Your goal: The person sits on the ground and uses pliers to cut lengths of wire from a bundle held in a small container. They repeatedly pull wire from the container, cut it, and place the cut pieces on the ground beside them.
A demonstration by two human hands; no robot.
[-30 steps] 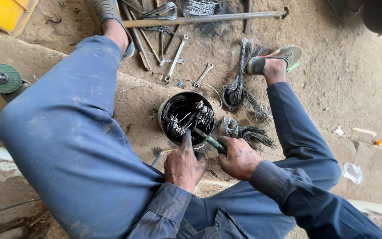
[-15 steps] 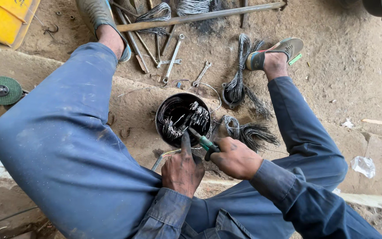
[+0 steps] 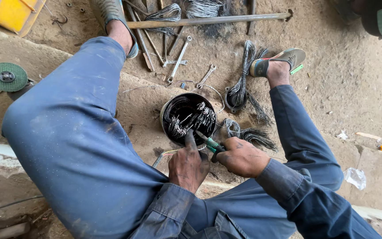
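Landmark: round black stator [image 3: 189, 118] on the dirt floor [image 3: 332, 88], between the knees, copper wire ends [image 3: 195, 119] bristling inside its bore.
Left hand [image 3: 188, 164]: at the near rim of the stator, forefinger stretched out and touching the windings at the rim; other fingers curled under; grip on nothing visible.
Right hand [image 3: 242, 156]: just right of the near rim, grip closed around green-handled pliers [image 3: 211, 144].
Pliers: nose aimed at the near rim of the stator, beside the left forefinger; cannot tell whether the nose bites a wire.
Wire bundles: one dark bundle [image 3: 249, 135] just right of the stator, another long one [image 3: 242, 79] beyond it, near the right foot.
Spanners [image 3: 178, 59]: several lying beyond the stator, a small one [image 3: 206, 76] nearest.
Bar [image 3: 208, 20]: long rusty rod lying crosswise, well beyond the stator, past the spanners.
Grinder disc [image 3: 7, 76]: green, well left of the stator, past the left knee.
Yellow box [image 3: 12, 13]: far left corner, well apart from the stator.
Legs: blue trousers, spread either side of the stator; sandalled feet [image 3: 284, 59] planted beyond it.
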